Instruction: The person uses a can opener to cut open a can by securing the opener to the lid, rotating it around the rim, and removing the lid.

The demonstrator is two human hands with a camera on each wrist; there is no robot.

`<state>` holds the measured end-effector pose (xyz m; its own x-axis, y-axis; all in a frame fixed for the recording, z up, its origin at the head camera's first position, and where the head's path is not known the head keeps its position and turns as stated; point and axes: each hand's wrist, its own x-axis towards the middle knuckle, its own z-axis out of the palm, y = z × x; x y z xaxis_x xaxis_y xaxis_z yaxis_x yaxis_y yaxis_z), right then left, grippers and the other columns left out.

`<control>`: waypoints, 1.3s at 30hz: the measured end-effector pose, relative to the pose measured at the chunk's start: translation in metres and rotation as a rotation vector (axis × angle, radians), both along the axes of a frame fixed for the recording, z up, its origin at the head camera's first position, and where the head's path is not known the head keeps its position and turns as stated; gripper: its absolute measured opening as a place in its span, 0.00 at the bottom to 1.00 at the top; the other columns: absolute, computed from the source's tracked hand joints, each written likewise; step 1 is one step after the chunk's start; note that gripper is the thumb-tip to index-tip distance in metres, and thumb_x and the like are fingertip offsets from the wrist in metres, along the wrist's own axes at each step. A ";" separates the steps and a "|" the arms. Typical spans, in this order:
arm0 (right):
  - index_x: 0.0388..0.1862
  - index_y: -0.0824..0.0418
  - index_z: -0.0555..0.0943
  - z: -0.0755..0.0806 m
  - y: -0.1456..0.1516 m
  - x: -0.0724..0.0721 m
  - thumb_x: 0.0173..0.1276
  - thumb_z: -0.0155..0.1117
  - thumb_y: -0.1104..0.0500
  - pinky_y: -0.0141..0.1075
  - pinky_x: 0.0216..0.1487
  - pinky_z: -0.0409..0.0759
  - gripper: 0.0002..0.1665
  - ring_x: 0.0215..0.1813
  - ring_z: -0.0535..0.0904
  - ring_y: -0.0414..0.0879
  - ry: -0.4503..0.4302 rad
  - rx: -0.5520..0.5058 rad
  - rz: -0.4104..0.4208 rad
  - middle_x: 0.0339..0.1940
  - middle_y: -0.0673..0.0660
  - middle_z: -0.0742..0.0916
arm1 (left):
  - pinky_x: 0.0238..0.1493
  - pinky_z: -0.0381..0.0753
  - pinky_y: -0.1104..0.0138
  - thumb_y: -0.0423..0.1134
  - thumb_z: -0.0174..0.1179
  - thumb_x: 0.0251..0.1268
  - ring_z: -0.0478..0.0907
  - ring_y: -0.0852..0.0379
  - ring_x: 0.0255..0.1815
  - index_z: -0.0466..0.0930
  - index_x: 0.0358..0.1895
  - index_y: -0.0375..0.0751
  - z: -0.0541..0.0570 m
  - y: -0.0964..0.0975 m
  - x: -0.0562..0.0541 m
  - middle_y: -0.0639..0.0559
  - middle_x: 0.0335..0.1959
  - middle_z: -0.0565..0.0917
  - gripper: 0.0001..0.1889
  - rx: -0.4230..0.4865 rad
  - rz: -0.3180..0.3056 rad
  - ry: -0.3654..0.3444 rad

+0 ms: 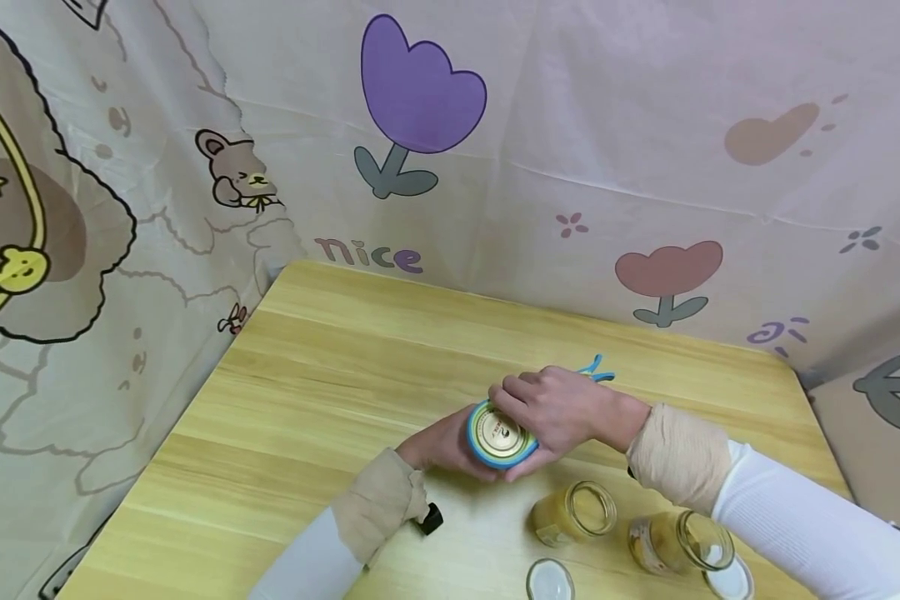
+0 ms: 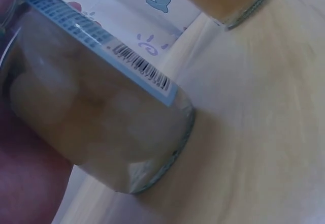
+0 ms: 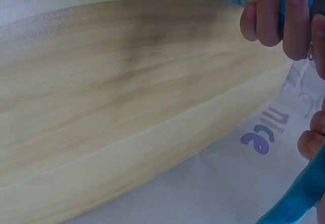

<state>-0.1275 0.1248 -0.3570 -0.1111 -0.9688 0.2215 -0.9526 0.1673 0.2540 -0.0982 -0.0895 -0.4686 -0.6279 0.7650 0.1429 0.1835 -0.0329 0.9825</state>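
A glass jar (image 2: 96,102) of pale chunks, with a blue barcode label, is tilted just over the table in the left wrist view. My left hand (image 1: 450,442) grips it round the side, its fingers (image 3: 269,18) wrapped over the label in the right wrist view. A gold lid (image 1: 499,433) tops the jar, ringed by a blue and yellow jar opener (image 1: 600,371). My right hand (image 1: 551,408) holds this opener near the lid, and its forked handle ends poke out behind the hand. The blue handle also shows at the lower right of the right wrist view.
Two lidless glass jars, a nearer-the-middle one (image 1: 573,512) and another (image 1: 678,542) under my right forearm, stand on the wooden table (image 1: 330,350). Beside them lie two lids, one (image 1: 550,581) in front and one (image 1: 731,577) at right. Printed cloth (image 1: 540,108) hangs behind.
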 end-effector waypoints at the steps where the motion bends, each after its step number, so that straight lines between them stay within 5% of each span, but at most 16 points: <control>1: 0.51 0.61 0.75 0.001 0.000 0.001 0.61 0.49 0.13 0.29 0.22 0.78 0.53 0.24 0.76 0.38 0.008 0.001 0.005 0.30 0.47 0.80 | 0.72 0.74 0.67 0.25 0.75 0.47 0.73 0.69 0.58 0.64 0.70 0.31 0.000 0.000 0.001 0.31 0.63 0.77 0.43 -0.002 -0.001 0.008; 22: 0.52 0.59 0.75 0.009 -0.009 0.024 0.57 0.48 0.10 0.29 0.23 0.78 0.56 0.24 0.73 0.38 0.087 0.088 0.106 0.29 0.46 0.79 | 0.74 0.74 0.66 0.26 0.77 0.48 0.74 0.68 0.61 0.64 0.70 0.33 0.006 -0.004 0.026 0.33 0.64 0.77 0.44 -0.024 -0.128 0.053; 39: 0.51 0.57 0.75 0.019 -0.018 0.047 0.57 0.43 0.09 0.29 0.22 0.76 0.56 0.23 0.71 0.37 0.141 0.149 0.141 0.29 0.44 0.78 | 0.72 0.74 0.70 0.24 0.78 0.46 0.72 0.71 0.57 0.65 0.68 0.34 0.008 -0.006 0.047 0.34 0.62 0.77 0.43 -0.072 -0.131 0.050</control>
<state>-0.0806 0.1072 -0.3384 0.0495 -0.9956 0.0792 -0.9171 -0.0139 0.3985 -0.0512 -0.0957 -0.4608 -0.5154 0.8495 0.1127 0.2306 0.0108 0.9730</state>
